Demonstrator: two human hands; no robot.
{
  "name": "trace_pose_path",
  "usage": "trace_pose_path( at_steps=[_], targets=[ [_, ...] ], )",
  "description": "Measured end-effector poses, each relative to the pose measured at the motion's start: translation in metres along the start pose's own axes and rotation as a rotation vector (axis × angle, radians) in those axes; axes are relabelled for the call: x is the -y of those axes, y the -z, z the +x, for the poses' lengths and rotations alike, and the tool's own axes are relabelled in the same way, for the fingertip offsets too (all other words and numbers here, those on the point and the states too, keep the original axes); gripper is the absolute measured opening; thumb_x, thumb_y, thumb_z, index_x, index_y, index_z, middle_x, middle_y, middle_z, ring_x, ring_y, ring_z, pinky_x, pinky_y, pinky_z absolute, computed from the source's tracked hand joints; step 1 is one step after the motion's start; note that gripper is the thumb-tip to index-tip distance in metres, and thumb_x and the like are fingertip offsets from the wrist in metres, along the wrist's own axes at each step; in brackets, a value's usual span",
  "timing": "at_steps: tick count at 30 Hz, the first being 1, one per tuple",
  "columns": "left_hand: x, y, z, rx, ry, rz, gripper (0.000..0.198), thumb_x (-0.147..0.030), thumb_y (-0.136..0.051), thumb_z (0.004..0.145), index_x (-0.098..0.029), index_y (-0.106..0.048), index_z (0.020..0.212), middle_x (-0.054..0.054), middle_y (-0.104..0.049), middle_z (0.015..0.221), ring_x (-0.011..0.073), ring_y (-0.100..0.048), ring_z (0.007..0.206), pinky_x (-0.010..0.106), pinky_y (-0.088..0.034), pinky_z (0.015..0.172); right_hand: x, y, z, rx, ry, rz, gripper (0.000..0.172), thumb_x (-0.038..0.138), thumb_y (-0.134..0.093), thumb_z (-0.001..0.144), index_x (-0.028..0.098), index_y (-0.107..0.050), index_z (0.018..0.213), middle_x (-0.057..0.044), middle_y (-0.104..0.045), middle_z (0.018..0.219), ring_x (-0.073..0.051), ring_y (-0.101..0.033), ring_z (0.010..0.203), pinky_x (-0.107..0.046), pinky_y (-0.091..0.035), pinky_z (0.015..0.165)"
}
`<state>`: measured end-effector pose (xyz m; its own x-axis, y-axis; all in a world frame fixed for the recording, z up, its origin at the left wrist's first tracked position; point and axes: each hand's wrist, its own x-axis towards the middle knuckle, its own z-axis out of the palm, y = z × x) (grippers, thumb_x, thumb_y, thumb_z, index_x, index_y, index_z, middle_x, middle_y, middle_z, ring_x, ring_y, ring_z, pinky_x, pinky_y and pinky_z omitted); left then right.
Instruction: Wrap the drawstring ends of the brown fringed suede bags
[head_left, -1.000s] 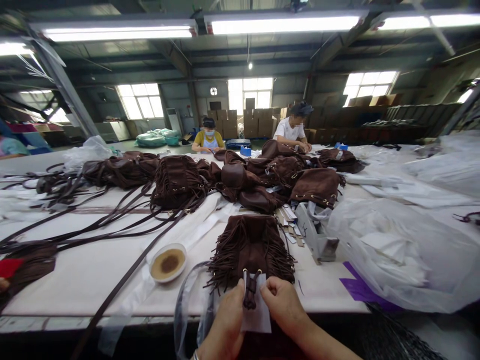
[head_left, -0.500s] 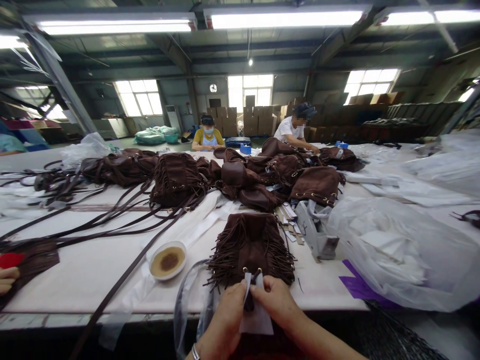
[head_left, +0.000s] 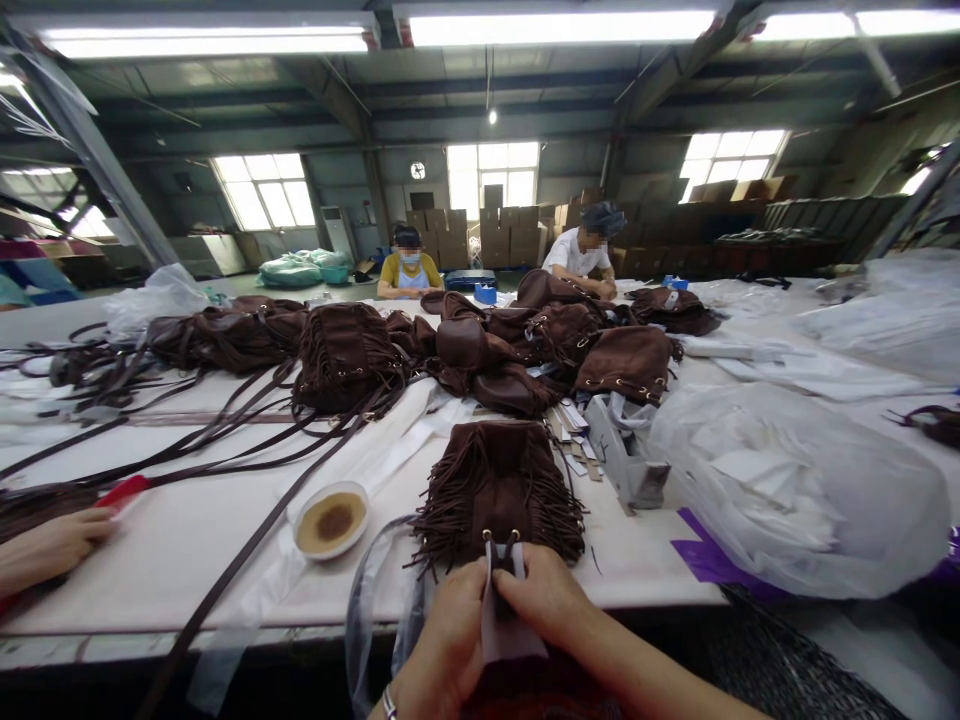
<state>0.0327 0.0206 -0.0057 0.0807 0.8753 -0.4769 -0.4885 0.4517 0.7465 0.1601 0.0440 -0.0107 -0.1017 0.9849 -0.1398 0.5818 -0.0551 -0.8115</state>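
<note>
A dark brown fringed suede bag [head_left: 504, 470] lies at the table's near edge, with two gold eyelets toward me and a drawcord through them. My left hand [head_left: 457, 610] and my right hand [head_left: 544, 595] are both closed just below those eyelets. Between them is a strip of thin white paper [head_left: 510, 645], folded around the dark cord end. The left fingers pinch the paper's left side. My right thumb presses on the paper and cord from the right. The fingertips underneath are hidden.
A white dish [head_left: 330, 520] of brown paste stands left of the bag. Several brown bags [head_left: 349, 360] are heaped behind. At right are a grey metal holder [head_left: 626, 450] and a plastic bag [head_left: 795, 500] of white paper. A co-worker's hand [head_left: 56, 545] holds something red at left.
The white paper has been folded closer around the cord between my hands. The co-worker's hand at left has moved further into view with the red thing. My view has shifted slightly.
</note>
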Motion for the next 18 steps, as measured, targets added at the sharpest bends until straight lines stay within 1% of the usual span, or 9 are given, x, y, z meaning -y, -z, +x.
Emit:
trace_pose_path(
  at_steps=[2,5,7,9,11,13,15,18],
  targets=[
    [0.004,-0.002,0.001,0.012,-0.039,0.017,0.028,-0.038,-0.080,0.065,-0.012,-0.071,0.070,0.004,-0.068,0.066,0.0164,-0.058,0.061,0.031,-0.048,0.066,0.000,0.001,-0.001,-0.004,0.035,-0.026,0.018,0.026,-0.059,0.077,0.019,-0.076,0.077,-0.004,-0.076,0.076,-0.019,-0.066,0.072,-0.025,-0.040,0.063],
    [0.012,-0.005,0.004,0.021,-0.095,0.092,0.040,-0.050,-0.077,0.067,-0.012,-0.073,0.077,0.006,-0.070,0.069,0.0212,-0.062,0.069,0.033,-0.049,0.069,-0.001,0.003,-0.003,-0.002,0.087,-0.053,0.021,0.029,-0.057,0.081,0.018,-0.074,0.079,-0.006,-0.076,0.077,-0.020,-0.065,0.072,-0.026,-0.039,0.063],
    [0.016,-0.006,0.007,0.035,-0.105,0.168,0.046,-0.056,-0.074,0.069,-0.012,-0.073,0.080,0.007,-0.071,0.072,0.0234,-0.064,0.073,0.033,-0.050,0.071,0.000,0.006,-0.006,0.000,0.116,-0.067,0.020,0.029,-0.056,0.082,0.017,-0.072,0.078,-0.006,-0.075,0.077,-0.021,-0.065,0.071,-0.027,-0.038,0.063],
    [0.016,-0.005,0.009,0.035,-0.113,0.279,0.048,-0.058,-0.069,0.072,-0.012,-0.073,0.081,0.008,-0.073,0.076,0.0243,-0.065,0.076,0.033,-0.049,0.072,0.000,0.010,-0.010,0.030,0.131,-0.046,0.018,0.024,-0.055,0.081,0.017,-0.071,0.081,-0.006,-0.075,0.079,-0.021,-0.064,0.072,-0.027,-0.039,0.064],
    [0.016,-0.004,0.011,-0.001,-0.155,0.440,0.048,-0.058,-0.064,0.077,-0.011,-0.073,0.082,0.009,-0.073,0.080,0.0249,-0.065,0.077,0.033,-0.048,0.071,-0.001,0.015,-0.014,0.087,0.139,0.003,0.020,0.018,-0.054,0.077,0.017,-0.071,0.085,-0.005,-0.075,0.081,-0.020,-0.064,0.074,-0.026,-0.040,0.065],
    [0.017,-0.003,0.014,-0.069,-0.228,0.594,0.049,-0.058,-0.060,0.081,-0.010,-0.073,0.083,0.011,-0.073,0.081,0.0260,-0.064,0.078,0.033,-0.047,0.070,-0.004,0.018,-0.017,0.126,0.148,0.051,0.023,0.015,-0.052,0.074,0.017,-0.071,0.086,-0.004,-0.074,0.081,-0.020,-0.064,0.074,-0.026,-0.041,0.065],
    [0.020,-0.002,0.016,-0.125,-0.294,0.679,0.051,-0.058,-0.056,0.083,-0.010,-0.072,0.083,0.013,-0.073,0.082,0.0274,-0.064,0.080,0.034,-0.046,0.071,-0.008,0.018,-0.019,0.090,0.134,0.073,0.021,0.016,-0.052,0.074,0.017,-0.070,0.084,-0.003,-0.072,0.077,-0.019,-0.062,0.071,-0.026,-0.040,0.064],
    [0.027,0.000,0.018,-0.177,-0.335,0.704,0.050,-0.059,-0.052,0.086,-0.013,-0.068,0.084,0.013,-0.073,0.084,0.0280,-0.064,0.082,0.034,-0.045,0.073,-0.019,0.013,-0.018,-0.028,0.061,0.129,0.014,0.022,-0.053,0.077,0.016,-0.066,0.079,-0.001,-0.065,0.068,-0.016,-0.056,0.063,-0.026,-0.038,0.058]
  ],
)
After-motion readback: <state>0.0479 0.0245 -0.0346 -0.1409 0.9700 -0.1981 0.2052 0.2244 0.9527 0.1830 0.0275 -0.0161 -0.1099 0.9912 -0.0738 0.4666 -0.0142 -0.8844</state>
